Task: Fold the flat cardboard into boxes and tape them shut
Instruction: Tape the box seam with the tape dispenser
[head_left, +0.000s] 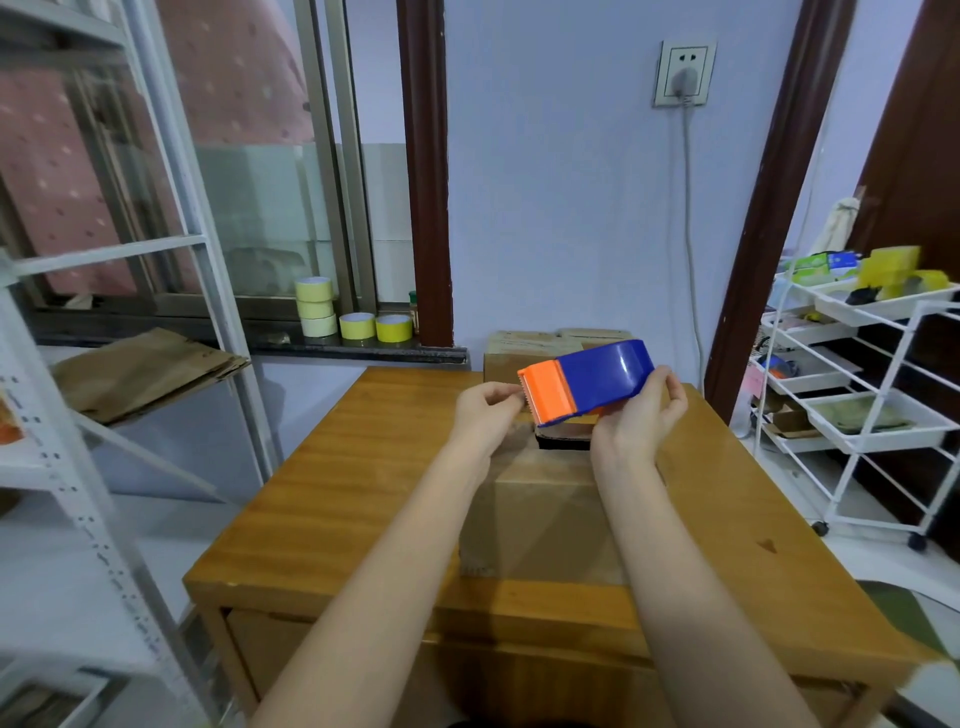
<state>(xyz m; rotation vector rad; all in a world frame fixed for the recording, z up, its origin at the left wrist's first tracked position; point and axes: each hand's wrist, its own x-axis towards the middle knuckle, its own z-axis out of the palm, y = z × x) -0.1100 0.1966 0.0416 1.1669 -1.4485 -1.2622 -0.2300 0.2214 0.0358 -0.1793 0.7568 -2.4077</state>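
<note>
Blue tape dispenser (592, 381) held between both hands' grip, above the cardboard box (540, 514).

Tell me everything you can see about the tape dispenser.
The tape dispenser looks like glossy plastic: a rounded blue body with an orange cutter head at its left end. It is held roughly level above the cardboard box on the wooden table. The right hand grips its blue end; the left hand pinches at the orange head.
</note>
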